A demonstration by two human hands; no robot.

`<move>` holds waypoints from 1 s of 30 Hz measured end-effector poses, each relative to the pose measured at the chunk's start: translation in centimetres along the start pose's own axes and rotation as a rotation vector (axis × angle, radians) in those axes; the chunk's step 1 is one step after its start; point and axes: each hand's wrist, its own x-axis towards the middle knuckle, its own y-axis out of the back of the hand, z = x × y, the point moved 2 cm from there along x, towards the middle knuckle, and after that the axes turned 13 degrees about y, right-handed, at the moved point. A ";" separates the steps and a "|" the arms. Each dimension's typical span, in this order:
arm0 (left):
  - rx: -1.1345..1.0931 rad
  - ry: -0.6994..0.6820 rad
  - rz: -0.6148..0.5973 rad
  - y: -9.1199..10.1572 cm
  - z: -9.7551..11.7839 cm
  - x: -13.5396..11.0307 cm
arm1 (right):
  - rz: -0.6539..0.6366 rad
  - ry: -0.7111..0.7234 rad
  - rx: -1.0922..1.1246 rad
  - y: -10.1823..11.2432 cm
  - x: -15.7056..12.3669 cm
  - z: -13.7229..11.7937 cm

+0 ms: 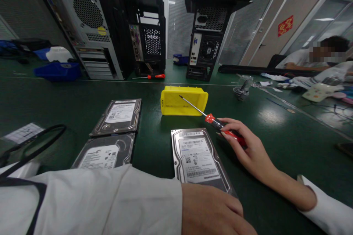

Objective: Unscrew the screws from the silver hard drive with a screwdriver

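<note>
Right hand grips a red-handled steel screwdriver.
Left hand rests flat, empty, touching the grey metal hard drive.

Two more silver hard drives are laid at the left. A yellow plastic bin is set before three open grey-black computer cases.

bench: green, smooth, glossy | drive: bare metal, paper label | bin: yellow matt plastic | screwdriver: steel shaft, red plastic handle
</note>
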 end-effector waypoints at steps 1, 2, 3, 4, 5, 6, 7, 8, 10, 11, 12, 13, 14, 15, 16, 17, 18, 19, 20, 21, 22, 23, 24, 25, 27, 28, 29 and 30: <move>0.006 0.019 0.012 0.1 0.0 -0.1 | 0.023 -0.013 0.014 0.1 0.0 0.1; 0.005 0.040 0.019 0.2 0.0 -0.2 | 0.041 -0.023 0.030 0.1 0.0 0.1; -0.003 0.061 0.023 0.2 -0.1 -0.3 | 0.055 -0.032 0.047 0.1 0.0 0.2; -0.016 0.080 0.026 0.3 -0.1 -0.4 | 0.066 -0.038 0.063 0.1 0.0 0.2; -0.033 0.097 0.034 0.3 -0.2 -0.6 | 0.074 -0.041 0.079 0.1 -0.1 0.2; -0.057 0.111 0.049 0.2 -0.3 -0.7 | 0.079 -0.044 0.093 0.1 -0.1 0.2; -0.089 0.123 0.070 0.2 -0.4 -0.8 | 0.082 -0.046 0.105 0.1 -0.1 0.1; -0.126 0.131 0.092 0.1 -0.4 -1.0 | 0.084 -0.049 0.115 0.1 -0.1 0.1; -0.202 0.155 0.129 0.0 -0.5 -1.1 | 0.091 -0.056 0.128 0.1 -0.1 0.1; -0.241 0.166 0.140 0.1 -0.5 -1.1 | 0.095 -0.062 0.132 0.1 -0.2 0.1; -0.281 0.181 0.149 0.3 -0.6 -1.1 | 0.101 -0.068 0.137 0.1 -0.2 0.1; -0.326 0.206 0.151 0.6 -0.6 -1.1 | 0.108 -0.075 0.141 0.1 -0.2 0.1; -0.380 0.234 0.161 0.9 -0.8 -1.1 | 0.116 -0.083 0.147 0.1 -0.1 0.2; -0.445 0.280 0.179 1.3 -1.0 -1.1 | 0.124 -0.092 0.153 0.1 -0.1 0.2; -0.507 0.351 0.174 1.6 -1.3 -1.1 | 0.132 -0.102 0.162 0.1 -0.1 0.3; -0.537 0.417 0.231 2.0 -1.8 -1.1 | 0.141 -0.112 0.173 0.1 -0.1 0.3; -0.548 0.523 0.308 2.3 -2.4 -1.3 | 0.149 -0.121 0.185 0.1 -0.1 0.4; -0.548 0.591 0.344 2.5 -2.9 -1.4 | 0.156 -0.129 0.198 0.1 -0.1 0.4; -0.543 0.639 0.362 2.6 -3.4 -1.5 | 0.161 -0.136 0.210 0.0 -0.1 0.4; -0.531 0.667 0.378 2.6 -3.8 -1.6 | 0.167 -0.142 0.222 0.0 -0.1 0.5; -0.515 0.688 0.389 2.6 -4.1 -1.7 | 0.173 -0.145 0.230 0.0 -0.1 0.5; -0.497 0.692 0.387 2.5 -4.4 -1.7 | 0.178 -0.148 0.237 0.0 -0.1 0.6; -0.474 0.693 0.381 2.3 -4.5 -1.6 | 0.183 -0.150 0.241 0.0 -0.1 0.6; -0.451 0.696 0.367 2.2 -4.5 -1.6 | 0.188 -0.151 0.244 0.0 -0.1 0.6; -0.412 0.696 0.326 2.0 -4.4 -1.4 | 0.192 -0.152 0.248 -0.1 -0.1 0.6; -0.398 0.698 0.312 1.9 -4.3 -1.4 | 0.193 -0.151 0.250 -0.1 -0.1 0.6; -0.389 0.701 0.300 1.8 -4.2 -1.3 | 0.192 -0.150 0.252 -0.1 -0.1 0.6; -0.385 0.699 0.295 1.8 -4.1 -1.3 | 0.189 -0.148 0.254 -0.1 0.0 0.5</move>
